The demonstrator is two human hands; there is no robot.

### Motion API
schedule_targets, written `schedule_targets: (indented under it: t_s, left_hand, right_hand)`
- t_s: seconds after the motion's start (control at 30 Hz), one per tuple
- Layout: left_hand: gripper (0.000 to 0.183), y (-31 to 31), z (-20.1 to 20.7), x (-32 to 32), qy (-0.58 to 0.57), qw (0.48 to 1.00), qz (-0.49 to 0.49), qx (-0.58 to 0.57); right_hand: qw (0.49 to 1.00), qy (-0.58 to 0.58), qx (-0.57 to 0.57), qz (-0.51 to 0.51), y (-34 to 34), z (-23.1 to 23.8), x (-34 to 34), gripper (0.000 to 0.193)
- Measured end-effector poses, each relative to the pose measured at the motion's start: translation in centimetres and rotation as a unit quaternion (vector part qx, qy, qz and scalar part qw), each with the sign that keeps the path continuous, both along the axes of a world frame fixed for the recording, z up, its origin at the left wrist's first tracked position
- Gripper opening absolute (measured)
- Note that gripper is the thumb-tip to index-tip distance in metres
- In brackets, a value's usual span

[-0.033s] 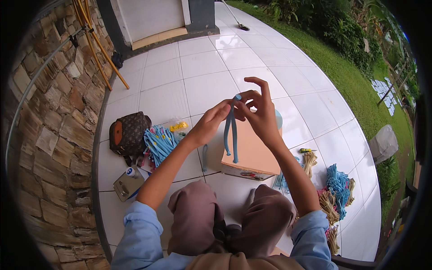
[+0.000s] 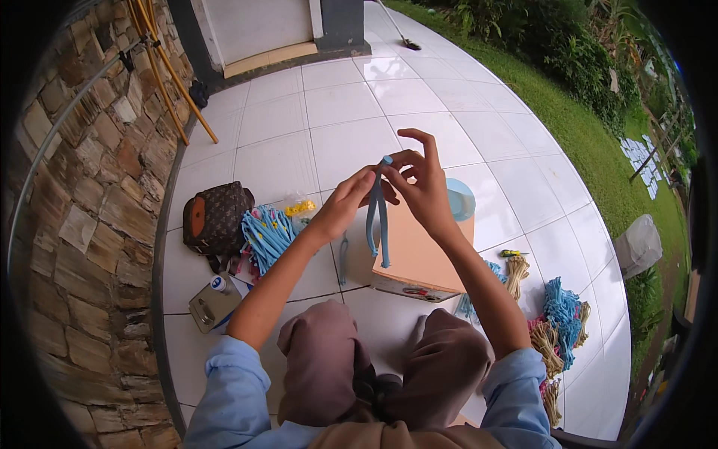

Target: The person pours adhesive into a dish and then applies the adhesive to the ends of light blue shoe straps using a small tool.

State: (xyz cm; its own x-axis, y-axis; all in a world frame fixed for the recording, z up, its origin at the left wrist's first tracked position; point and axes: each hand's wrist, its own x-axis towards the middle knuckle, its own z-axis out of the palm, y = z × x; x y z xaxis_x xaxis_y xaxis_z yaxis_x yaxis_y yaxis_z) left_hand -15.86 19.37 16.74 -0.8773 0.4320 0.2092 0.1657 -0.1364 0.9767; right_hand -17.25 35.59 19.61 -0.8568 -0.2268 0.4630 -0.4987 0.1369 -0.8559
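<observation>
Seated on a white tiled floor (image 2: 329, 142) beside a stone wall (image 2: 82, 224), a person held a blue strip (image 2: 378, 217) up above a cardboard box (image 2: 419, 258). Both hands met at the strip's folded top: the left hand (image 2: 345, 203) pinched it between thumb and fingers, while the right hand (image 2: 422, 187) gripped the same point, its forefinger lifted clear. The strip's two ends hung loose, their tips just over the box.

A heap of similar blue strips (image 2: 268, 233) lay on the floor to the left, next to a brown patterned bag (image 2: 215, 218) and a small packet of yellow pieces (image 2: 301, 207). To the right, bundles of blue and straw-coloured material (image 2: 557, 318) sat in a row, judged to be finished work. With the heap on the left apparently large, the job looked only part way through, and this strip was not yet tied or fastened as far as could be seen. A round pale blue lid (image 2: 460, 198) rested behind the box.
</observation>
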Motion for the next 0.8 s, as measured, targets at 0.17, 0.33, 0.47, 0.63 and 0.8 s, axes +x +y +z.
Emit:
schedule_targets:
  t_s: [0.17,0.33,0.47,0.63,0.8]
  left_hand:
    - [0.058,-8.8,-13.2,-3.2,-0.258,0.947,0.190,0.011]
    - [0.065,-10.1,-26.2,-3.1,-0.413,0.893,0.176,-0.030]
    - [0.072,-7.4,-33.5,-3.6,-0.421,0.886,0.194,0.012]
    - [0.078,-7.5,-37.1,-4.5,-0.317,0.919,0.232,-0.037]
    - [0.065,-7.6,-35.4,-4.7,-0.244,0.929,0.273,-0.057]
  right_hand:
    - [0.987,-0.157,-0.013,-0.003,-12.7,-14.4,-6.1,0.052]
    - [0.932,-0.338,0.004,-0.134,-16.1,-29.5,-5.3,0.055]
    - [0.888,-0.382,-0.022,-0.254,-15.4,-37.6,-5.1,0.059]
    - [0.898,-0.372,-0.041,-0.230,-15.9,-39.5,-4.8,0.060]
    - [0.910,-0.334,0.033,-0.243,-16.0,-37.9,-3.7,0.051]
